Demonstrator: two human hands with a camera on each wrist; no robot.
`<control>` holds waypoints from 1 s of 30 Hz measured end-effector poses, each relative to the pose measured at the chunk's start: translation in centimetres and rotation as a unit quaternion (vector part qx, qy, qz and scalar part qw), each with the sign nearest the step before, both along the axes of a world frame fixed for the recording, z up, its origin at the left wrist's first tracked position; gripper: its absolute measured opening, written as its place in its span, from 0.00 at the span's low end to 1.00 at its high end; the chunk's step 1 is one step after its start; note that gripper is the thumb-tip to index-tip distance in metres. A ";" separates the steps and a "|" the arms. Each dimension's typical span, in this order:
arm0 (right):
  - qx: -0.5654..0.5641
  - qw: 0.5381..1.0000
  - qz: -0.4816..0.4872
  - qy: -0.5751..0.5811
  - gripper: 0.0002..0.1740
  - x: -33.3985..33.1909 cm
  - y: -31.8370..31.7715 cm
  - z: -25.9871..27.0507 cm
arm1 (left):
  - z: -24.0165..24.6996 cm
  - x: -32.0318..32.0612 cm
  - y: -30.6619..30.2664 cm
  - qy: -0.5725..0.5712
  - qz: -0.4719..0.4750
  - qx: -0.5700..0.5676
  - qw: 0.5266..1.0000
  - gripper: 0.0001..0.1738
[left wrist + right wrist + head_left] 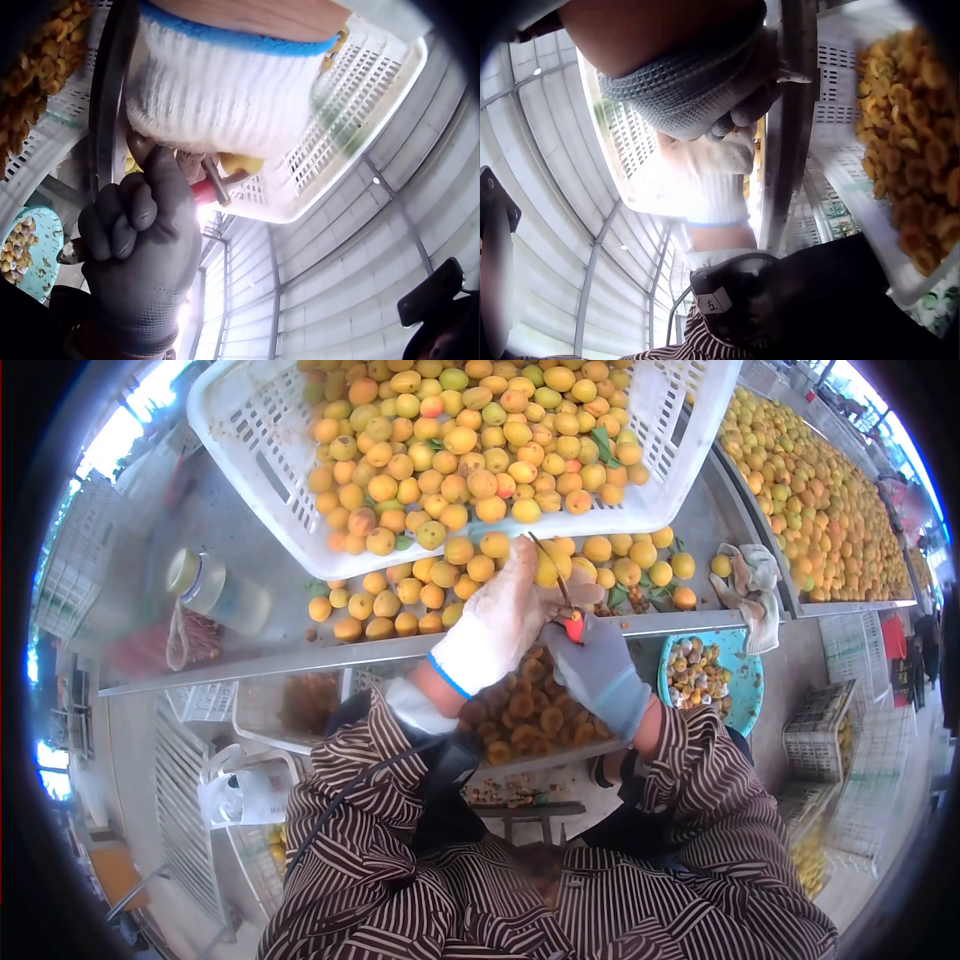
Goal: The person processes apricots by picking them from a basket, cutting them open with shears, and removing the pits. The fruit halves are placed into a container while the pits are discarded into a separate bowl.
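My left hand (492, 622), in a white knit glove with a blue cuff edge, is raised over the table's front edge, thumb upward. It holds a yellow apricot (241, 163), largely hidden by the glove in the left wrist view. Close against it, my right hand (602, 668), in a grey coated glove, grips a red-handled knife (573, 626). The knife's thin dark blade slants up past the left fingers. In the left wrist view the right fingers (124, 217) are curled. Below both hands, a white crate (832, 161) holds many halved apricots (530, 710).
A large white basket (655, 510) of apricots stands on the metal table (290, 650), with loose apricots along its front. A jar (215, 585) lies left; a dirty glove (755, 585) hangs over the edge right. Below it is a turquoise basin (745, 695). More apricots (810, 500) fill the right table.
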State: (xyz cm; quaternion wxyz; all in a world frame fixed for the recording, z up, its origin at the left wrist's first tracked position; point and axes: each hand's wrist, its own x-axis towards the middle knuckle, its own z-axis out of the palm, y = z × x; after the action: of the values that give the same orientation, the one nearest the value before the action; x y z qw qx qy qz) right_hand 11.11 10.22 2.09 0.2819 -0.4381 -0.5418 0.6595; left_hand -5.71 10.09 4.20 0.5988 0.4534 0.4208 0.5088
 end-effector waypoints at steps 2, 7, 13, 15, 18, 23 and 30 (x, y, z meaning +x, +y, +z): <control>-0.022 0.998 0.011 0.053 0.08 0.6 0.2 1.1 | 0.4 -0.4 0.0 -0.004 0.006 0.010 1.000 0.37; -0.001 0.997 -0.075 0.021 0.11 1.2 -0.2 7.2 | 2.8 -2.3 -0.5 0.062 -0.011 0.013 0.998 0.37; 0.030 0.995 0.047 0.085 0.22 2.7 1.8 6.0 | 2.3 -1.1 -0.7 0.095 -0.123 0.121 0.980 0.47; 0.027 0.991 0.081 0.100 0.23 2.4 1.7 6.0 | 2.1 -0.8 -0.7 0.058 -0.123 0.131 0.982 0.48; 0.045 0.989 0.059 0.128 0.23 2.4 1.8 5.1 | 2.3 -0.8 -0.5 0.016 -0.187 0.092 0.978 0.46; 0.072 0.988 0.016 0.138 0.24 0.8 1.1 4.3 | -0.1 -0.1 -0.8 0.405 0.012 0.245 0.881 0.31; 0.088 0.982 -0.057 0.157 0.22 -1.1 0.0 3.2 | 0.4 2.8 -1.0 0.226 0.155 0.156 0.949 0.29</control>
State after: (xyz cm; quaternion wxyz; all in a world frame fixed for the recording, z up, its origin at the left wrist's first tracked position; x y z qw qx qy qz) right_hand 10.02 10.21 5.26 0.4382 -0.3330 -0.5204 0.6529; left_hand -2.96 9.12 4.60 0.3232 0.5734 0.5257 0.5389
